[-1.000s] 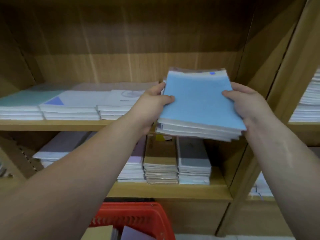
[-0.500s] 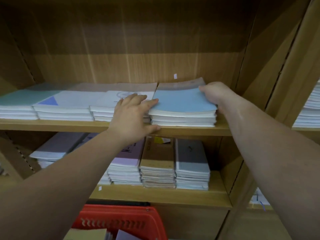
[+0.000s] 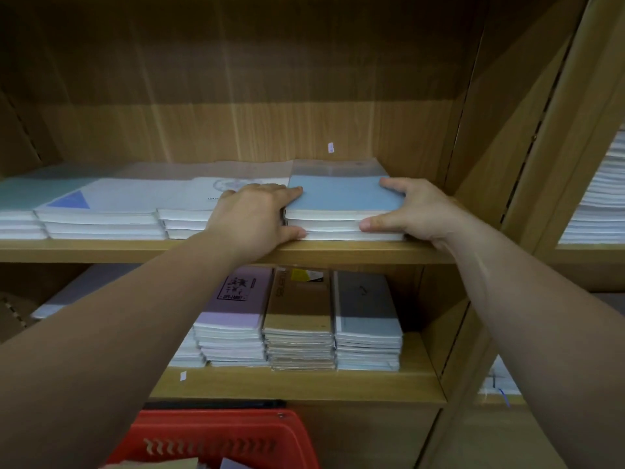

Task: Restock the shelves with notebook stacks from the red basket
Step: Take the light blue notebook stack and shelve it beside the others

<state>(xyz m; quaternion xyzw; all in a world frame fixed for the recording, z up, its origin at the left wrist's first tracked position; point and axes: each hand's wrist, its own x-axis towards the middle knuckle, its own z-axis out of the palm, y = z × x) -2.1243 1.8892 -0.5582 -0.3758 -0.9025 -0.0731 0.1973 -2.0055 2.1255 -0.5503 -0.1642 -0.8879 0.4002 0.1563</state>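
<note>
Resting on the upper shelf [image 3: 338, 253]: blue notebook stack [image 3: 341, 198] — far right of the row, just beside the white stacks [image 3: 135, 211].
Left hand [image 3: 257, 214]: pressed to the stack's left edge, fingers on the cover's corner, thumb at the bottom front — gripping that side.
Right hand [image 3: 409, 208]: clasps the right edge, thumb across the front pages.
Stack versus hands: squarely between them.
Red basket [image 3: 216, 438]: below, by the lower shelf [image 3: 304, 384].
</note>
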